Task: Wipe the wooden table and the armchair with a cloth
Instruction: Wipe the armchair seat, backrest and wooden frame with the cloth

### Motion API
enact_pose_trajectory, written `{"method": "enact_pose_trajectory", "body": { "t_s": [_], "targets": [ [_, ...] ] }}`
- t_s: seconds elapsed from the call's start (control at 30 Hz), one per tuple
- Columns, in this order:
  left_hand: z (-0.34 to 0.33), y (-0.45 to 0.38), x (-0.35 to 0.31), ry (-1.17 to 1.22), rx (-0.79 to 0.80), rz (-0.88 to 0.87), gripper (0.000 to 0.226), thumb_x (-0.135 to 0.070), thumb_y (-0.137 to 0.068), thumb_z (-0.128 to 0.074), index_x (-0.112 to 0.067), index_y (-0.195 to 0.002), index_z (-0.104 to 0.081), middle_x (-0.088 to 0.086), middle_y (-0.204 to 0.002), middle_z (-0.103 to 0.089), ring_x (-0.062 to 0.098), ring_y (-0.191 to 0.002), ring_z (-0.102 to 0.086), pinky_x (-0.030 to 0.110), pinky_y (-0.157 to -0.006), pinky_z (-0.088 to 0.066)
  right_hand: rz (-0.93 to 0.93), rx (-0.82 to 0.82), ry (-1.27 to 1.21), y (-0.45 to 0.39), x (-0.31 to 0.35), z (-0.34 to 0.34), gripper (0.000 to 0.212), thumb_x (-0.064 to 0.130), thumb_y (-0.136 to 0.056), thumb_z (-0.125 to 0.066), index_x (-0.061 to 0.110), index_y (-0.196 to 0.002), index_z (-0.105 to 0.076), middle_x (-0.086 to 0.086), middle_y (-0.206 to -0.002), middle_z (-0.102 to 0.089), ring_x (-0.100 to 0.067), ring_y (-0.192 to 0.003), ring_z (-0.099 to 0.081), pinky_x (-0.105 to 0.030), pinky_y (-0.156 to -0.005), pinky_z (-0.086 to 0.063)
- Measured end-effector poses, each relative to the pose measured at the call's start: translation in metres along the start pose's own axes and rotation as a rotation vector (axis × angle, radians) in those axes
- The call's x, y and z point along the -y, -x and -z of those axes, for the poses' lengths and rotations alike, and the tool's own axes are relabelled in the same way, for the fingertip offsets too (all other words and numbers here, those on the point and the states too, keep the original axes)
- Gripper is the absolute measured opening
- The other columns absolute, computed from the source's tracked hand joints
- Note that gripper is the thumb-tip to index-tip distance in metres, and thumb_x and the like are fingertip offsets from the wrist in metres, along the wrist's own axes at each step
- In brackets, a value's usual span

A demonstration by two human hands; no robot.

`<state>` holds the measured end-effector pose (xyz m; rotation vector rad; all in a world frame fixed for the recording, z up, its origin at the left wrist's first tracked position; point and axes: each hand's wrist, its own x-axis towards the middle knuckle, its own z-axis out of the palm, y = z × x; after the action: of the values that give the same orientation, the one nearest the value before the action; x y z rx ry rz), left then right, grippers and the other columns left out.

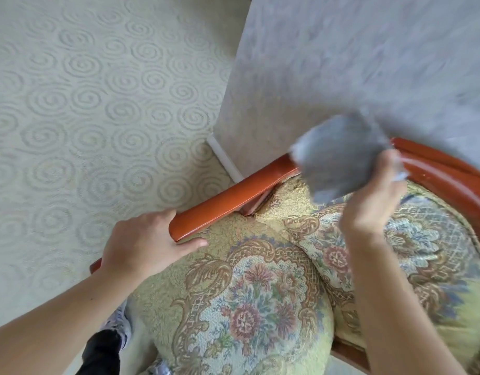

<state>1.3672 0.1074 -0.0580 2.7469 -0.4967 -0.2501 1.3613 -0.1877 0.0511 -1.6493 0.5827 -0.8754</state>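
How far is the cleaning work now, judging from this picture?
Nothing shows as finished: no table is in view. In hand: the right hand holds the grey cloth lifted above the armchair, not touching it, while the left hand rests on the wooden armrest. Wiping the armchair apparently remains.

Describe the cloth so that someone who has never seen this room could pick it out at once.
Start at the armchair with the floral cushions and glossy red-brown wooden frame, standing against the pale wall. Above its curved back rail, the right hand is raised and grips the cloth. It is the only plain grey, crumpled fabric here; everything around it is patterned upholstery, polished wood or swirl-patterned carpet.
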Motion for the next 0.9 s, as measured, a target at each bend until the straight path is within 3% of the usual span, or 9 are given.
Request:
{"method": "enact_pose_trajectory", "body": {
  "t_s": [0.2,0.3,0.37,0.47,0.63,0.7,0.77,0.83,0.9],
  "targets": [
    [-0.004,0.001,0.003,-0.041,-0.038,0.018,0.080,-0.097,-0.071,-0.020,-0.032,-0.082,-0.067,-0.017,-0.042,-0.042,-0.002,-0.034,-0.037,0.012,-0.039,-0.025,0.284,-0.312,0.326,-0.064,0.010,0.035,0.034,0.041,-0.101,-0.044,0.040,-0.072,-0.062,0.020,-0.067,-0.068,0.001,-0.065,-0.064,-0.030,-0.064,-0.056],
    [-0.003,0.000,0.003,-0.048,-0.015,-0.006,0.083,-0.100,-0.067,-0.020,-0.033,-0.088,-0.065,-0.017,-0.046,-0.047,-0.003,-0.038,-0.040,0.014,-0.040,-0.027,0.466,-0.170,0.761,-0.073,-0.026,0.031,0.046,0.035,-0.106,-0.031,0.013,-0.123,-0.068,-0.007,-0.124,-0.071,-0.028,-0.118,-0.064,-0.043,-0.107,-0.046],
    [0.001,-0.008,0.008,0.068,0.191,0.011,0.088,-0.108,-0.052,-0.027,-0.038,-0.096,-0.059,-0.017,-0.060,-0.059,-0.004,-0.051,-0.053,0.019,-0.049,-0.040,0.447,-0.030,0.984,-0.064,-0.051,0.021,0.046,0.025,-0.104,-0.033,0.004,-0.138,-0.056,-0.017,-0.146,-0.052,-0.038,-0.142,-0.039,-0.048,-0.122,-0.023],
    [0.013,-0.034,0.003,0.120,0.523,0.019,0.100,-0.112,-0.035,-0.033,-0.042,-0.104,-0.054,-0.016,-0.081,-0.066,0.001,-0.072,-0.063,0.024,-0.067,-0.050,0.417,0.105,0.963,-0.045,-0.073,0.000,0.045,0.024,-0.104,-0.038,0.005,-0.142,-0.051,-0.016,-0.154,-0.041,-0.039,-0.149,-0.025,-0.047,-0.125,-0.010],
    [-0.007,-0.078,-0.063,0.163,0.358,-0.147,0.093,-0.103,-0.045,-0.047,-0.035,-0.109,-0.045,-0.019,-0.089,-0.057,0.005,-0.073,-0.056,0.019,-0.054,-0.034,0.573,0.555,0.902,0.012,-0.083,-0.041,0.046,0.030,-0.104,-0.034,0.007,-0.134,-0.061,-0.010,-0.147,-0.052,-0.030,-0.147,-0.032,-0.050,-0.123,-0.020],
    [-0.020,-0.098,-0.084,0.263,0.276,-0.157,0.083,-0.093,-0.053,-0.060,-0.035,-0.113,-0.049,-0.020,-0.090,-0.058,0.008,-0.077,-0.059,0.021,-0.057,-0.044,0.482,0.612,0.794,0.021,-0.080,-0.045,0.042,0.032,-0.105,-0.036,0.016,-0.131,-0.064,-0.003,-0.142,-0.058,-0.018,-0.144,-0.038,-0.040,-0.122,-0.025],
    [-0.032,-0.112,-0.093,0.265,0.269,-0.146,0.080,-0.092,-0.056,-0.058,-0.031,-0.108,-0.052,-0.013,-0.088,-0.063,0.014,-0.079,-0.067,0.032,-0.065,-0.055,0.188,0.521,0.548,0.018,-0.060,-0.040,0.034,0.038,-0.105,-0.037,0.044,-0.102,-0.071,0.018,-0.106,-0.073,0.001,-0.110,-0.061,-0.029,-0.097,-0.050],
    [-0.040,-0.118,-0.093,0.173,0.222,-0.100,0.077,-0.094,-0.057,-0.054,-0.031,-0.099,-0.048,-0.012,-0.077,-0.060,0.013,-0.067,-0.064,0.032,-0.061,-0.055,-0.090,0.296,0.238,0.006,-0.036,-0.032,0.043,0.044,-0.100,-0.043,0.038,-0.059,-0.055,0.026,-0.059,-0.059,0.007,-0.059,-0.052,-0.022,-0.062,-0.044],
    [-0.043,-0.118,-0.091,0.114,0.172,-0.041,0.073,-0.095,-0.059,-0.051,-0.031,-0.093,-0.050,-0.012,-0.067,-0.057,0.009,-0.057,-0.058,0.029,-0.055,-0.052,-0.285,-0.004,-0.045,-0.013,-0.015,-0.017,0.030,0.048,-0.092,-0.053,0.032,-0.067,-0.058,0.023,-0.071,-0.065,0.006,-0.066,-0.061,-0.026,-0.066,-0.051]
  ]
}}
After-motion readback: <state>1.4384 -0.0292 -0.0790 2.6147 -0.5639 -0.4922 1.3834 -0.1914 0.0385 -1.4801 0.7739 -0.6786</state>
